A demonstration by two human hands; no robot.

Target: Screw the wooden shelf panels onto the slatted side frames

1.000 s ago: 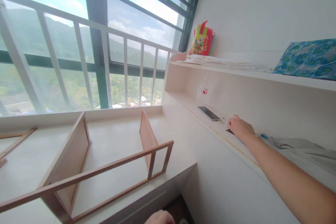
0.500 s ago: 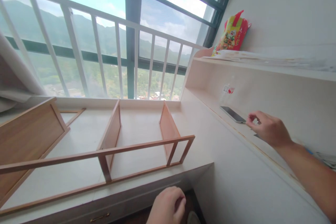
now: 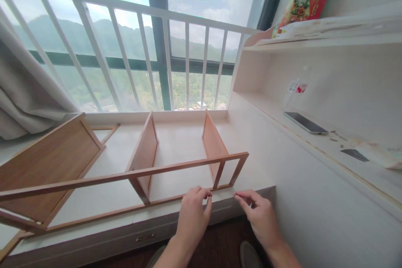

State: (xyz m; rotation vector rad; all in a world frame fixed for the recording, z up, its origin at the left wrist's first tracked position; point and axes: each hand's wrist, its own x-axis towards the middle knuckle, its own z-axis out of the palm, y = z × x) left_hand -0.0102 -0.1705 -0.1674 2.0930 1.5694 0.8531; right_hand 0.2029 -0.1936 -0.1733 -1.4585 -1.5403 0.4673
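My left hand (image 3: 194, 212) hangs just in front of the lower rail of a brown wooden frame (image 3: 188, 166). Its fingers are curled in with the thumb close to the index finger; whatever they may hold is hidden. To the right, my right hand (image 3: 258, 214) pinches thumb and fingertips together at the frame's right end, around something too small to name. Both hands are apart from each other. The frame lies on a white window ledge (image 3: 180, 134), with an upright wooden panel (image 3: 215, 142) near its right end and another panel (image 3: 145, 150) mid-way.
A larger wooden panel (image 3: 53, 155) leans at left by a grey curtain (image 3: 28, 88). On the right shelf are a phone-like slab (image 3: 306, 122), a clear bottle (image 3: 295, 90), small loose pieces (image 3: 337, 135) and a dark flat piece (image 3: 354, 155). White railing (image 3: 187, 67) stands behind.
My right hand has left the shelf beside the phone-like slab and come down to the frame's front. My left hand has risen towards the lower rail. The view has shifted.
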